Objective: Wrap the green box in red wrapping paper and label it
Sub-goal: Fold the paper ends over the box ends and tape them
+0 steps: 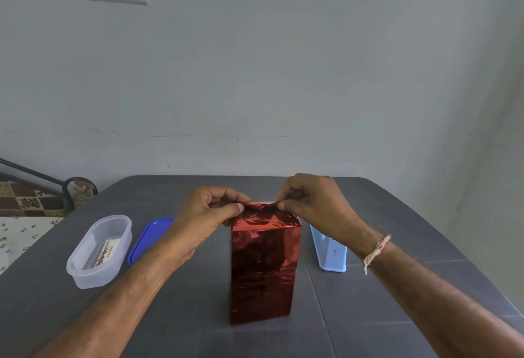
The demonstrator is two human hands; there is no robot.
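Observation:
A tall box stands upright in the middle of the grey table (382, 301), fully covered in shiny red wrapping paper (262, 267); none of the green box shows. At the box's top the paper is gathered into a crumpled flap. My left hand (204, 213) pinches the flap's left end between thumb and fingers. My right hand (314, 204) pinches the flap's right end in the same way. A pale thread band circles my right wrist.
A clear oval plastic container (99, 252) with a printed card inside sits at the left, its blue lid (147, 240) beside it. A light blue plastic holder (330, 252) stands just right of the box. A wall rises behind the table, with a bed at the far left.

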